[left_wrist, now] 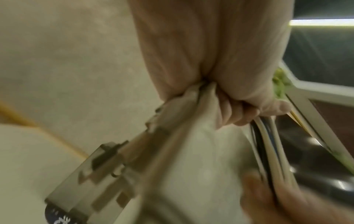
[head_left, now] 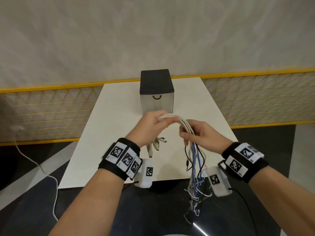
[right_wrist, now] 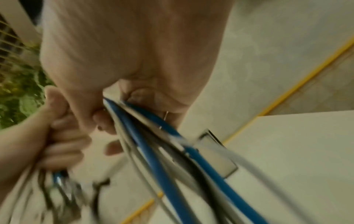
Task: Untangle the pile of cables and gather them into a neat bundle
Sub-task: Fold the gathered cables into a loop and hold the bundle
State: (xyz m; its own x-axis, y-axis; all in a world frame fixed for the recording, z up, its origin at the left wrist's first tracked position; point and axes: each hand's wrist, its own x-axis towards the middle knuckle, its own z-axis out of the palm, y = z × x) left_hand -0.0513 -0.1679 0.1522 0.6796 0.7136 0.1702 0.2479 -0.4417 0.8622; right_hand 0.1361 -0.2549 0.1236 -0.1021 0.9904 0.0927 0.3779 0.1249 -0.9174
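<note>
A bunch of white, blue and black cables [head_left: 183,123] arches between my two hands above the white table [head_left: 119,133]. My left hand [head_left: 156,123] grips the bunch near one end, and white plugs [head_left: 156,144] dangle below its palm. My right hand [head_left: 194,135] holds the same bunch a little to the right, fingers curled round it. Below that hand the loose blue, black and white tails [head_left: 196,169] hang past the table's front edge. The left wrist view shows my left hand [left_wrist: 235,109] wrapped round the cables [left_wrist: 268,144]. In the right wrist view, blue cables [right_wrist: 153,151] run out of my right hand [right_wrist: 107,113].
A small drawer box with a black lid [head_left: 156,92] stands at the far middle of the table, just behind my hands. A yellow mesh fence [head_left: 255,99] runs behind the table. A white cord [head_left: 42,169] lies on the dark floor at left.
</note>
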